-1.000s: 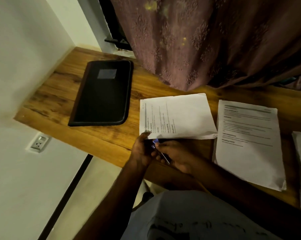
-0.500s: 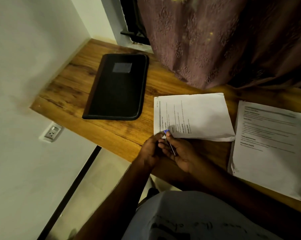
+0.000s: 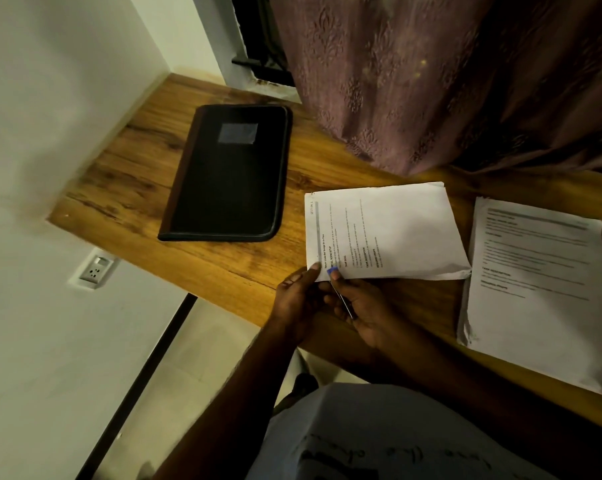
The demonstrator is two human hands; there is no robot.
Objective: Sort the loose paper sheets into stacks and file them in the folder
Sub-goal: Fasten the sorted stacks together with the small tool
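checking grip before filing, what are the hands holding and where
Left hand pinches the folded paper stack at its near-left corner; right hand holds a thin blue-tipped item there.

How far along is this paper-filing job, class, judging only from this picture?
Done: two white printed paper stacks lie apart on the wooden desk, the middle stack and the right-hand stack. In hand: the left hand pinches the middle stack's near corner while the right hand holds a thin blue-tipped item there. Left: the black zippered folder lies closed; nothing filed.

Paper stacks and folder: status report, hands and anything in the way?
Left hand pinches near corner of left stack. Right hand holds blue-tipped clip at that edge. Folder closed, nothing blocking it.
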